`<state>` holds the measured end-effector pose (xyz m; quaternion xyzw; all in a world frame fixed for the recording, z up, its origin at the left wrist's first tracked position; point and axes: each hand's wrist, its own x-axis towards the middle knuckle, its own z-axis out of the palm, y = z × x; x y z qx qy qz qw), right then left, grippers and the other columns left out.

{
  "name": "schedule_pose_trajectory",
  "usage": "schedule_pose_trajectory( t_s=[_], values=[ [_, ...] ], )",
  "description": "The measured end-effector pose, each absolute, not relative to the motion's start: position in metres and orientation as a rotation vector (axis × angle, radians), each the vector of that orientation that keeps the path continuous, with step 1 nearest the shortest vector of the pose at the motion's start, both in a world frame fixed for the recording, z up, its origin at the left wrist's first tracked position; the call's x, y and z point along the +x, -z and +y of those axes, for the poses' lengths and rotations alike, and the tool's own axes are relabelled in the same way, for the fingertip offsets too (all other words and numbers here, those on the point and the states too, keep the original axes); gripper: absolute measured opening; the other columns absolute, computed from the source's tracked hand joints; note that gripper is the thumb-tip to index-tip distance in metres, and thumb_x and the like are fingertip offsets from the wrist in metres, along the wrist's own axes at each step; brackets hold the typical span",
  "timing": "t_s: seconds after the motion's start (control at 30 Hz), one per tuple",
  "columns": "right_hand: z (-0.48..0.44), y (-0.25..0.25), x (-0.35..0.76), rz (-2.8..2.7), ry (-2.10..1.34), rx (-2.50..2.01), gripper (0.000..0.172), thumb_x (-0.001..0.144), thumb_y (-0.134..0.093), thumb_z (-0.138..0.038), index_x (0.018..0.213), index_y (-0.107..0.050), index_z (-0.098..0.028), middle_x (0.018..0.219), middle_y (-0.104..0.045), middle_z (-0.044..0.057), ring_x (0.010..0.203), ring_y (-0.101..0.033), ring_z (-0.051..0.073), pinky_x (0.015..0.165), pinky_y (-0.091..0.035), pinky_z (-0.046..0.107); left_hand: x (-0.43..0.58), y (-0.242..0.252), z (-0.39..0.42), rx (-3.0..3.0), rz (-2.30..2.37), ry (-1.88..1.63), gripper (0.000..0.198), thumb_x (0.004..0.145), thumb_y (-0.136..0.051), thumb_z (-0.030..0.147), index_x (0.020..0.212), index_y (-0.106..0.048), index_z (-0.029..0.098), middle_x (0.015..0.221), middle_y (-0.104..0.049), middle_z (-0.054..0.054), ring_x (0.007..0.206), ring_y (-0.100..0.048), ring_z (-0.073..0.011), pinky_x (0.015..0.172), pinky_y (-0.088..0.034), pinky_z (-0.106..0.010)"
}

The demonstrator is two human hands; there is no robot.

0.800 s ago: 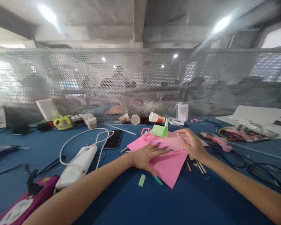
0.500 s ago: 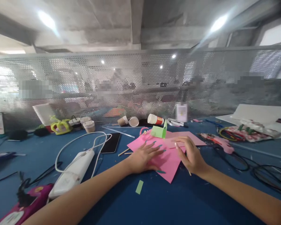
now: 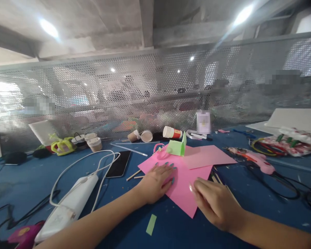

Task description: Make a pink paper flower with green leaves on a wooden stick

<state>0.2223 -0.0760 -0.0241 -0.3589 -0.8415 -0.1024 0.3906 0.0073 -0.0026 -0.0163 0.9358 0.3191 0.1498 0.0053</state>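
Bright pink paper [image 3: 182, 188] lies on the blue table, one corner pointing toward me. My left hand [image 3: 157, 181] rests flat on its left part, fingers stretched out. Over the paper's right edge is my right hand [image 3: 215, 202], its fingers curled in and pressed together; whether anything is between them is hidden. A paler pink sheet [image 3: 209, 156] overlaps the back of the bright one. Beside it stands a folded green paper piece [image 3: 176, 147], with a pink loop [image 3: 159, 151] to its left. Thin wooden sticks [image 3: 217, 178] show near my right hand.
A green strip [image 3: 151, 224] lies in front of the paper. To the left are a phone [image 3: 119, 164] and a white power strip [image 3: 67, 207] with looping cable. On the right sits a pink glue gun [image 3: 256, 159]. Paper cups [image 3: 172, 132] lie at the back, before a perforated screen [image 3: 145, 93].
My right hand has come down and nearer to me, its fingers curling in from a raised, looser pose. My left hand stays flat on the paper. The view has shifted slightly.
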Motion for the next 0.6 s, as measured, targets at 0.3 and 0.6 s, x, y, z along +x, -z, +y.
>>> schedule_pose_trajectory(
  t_s=[0.3,0.6],
  values=[
    [-0.081,0.022,0.226,-2.011,-0.264,-0.856,0.02,0.092,-0.035,-0.017,0.108,-0.048,-0.019,0.096,-0.063,0.008,0.082,-0.065,0.016,0.072,-0.052,0.028,0.005,0.014,-0.002,3.106,0.823,-0.997,0.049,0.091,-0.04,0.027,0.139,-0.034,0.017,0.132,-0.054,-0.014,0.125,-0.048,-0.0249,0.102,-0.043,-0.046],
    [-0.06,0.026,0.234,-2.039,-0.305,-0.822,0.015,0.091,-0.043,-0.021,0.106,-0.042,-0.022,0.153,-0.023,0.015,0.138,-0.029,0.027,0.109,-0.031,0.05,0.01,0.004,-0.022,3.52,-0.323,-0.962,0.023,0.087,-0.047,0.021,0.107,-0.058,0.023,0.092,-0.068,-0.003,0.089,-0.064,-0.0155,0.088,-0.051,-0.032]
  ],
)
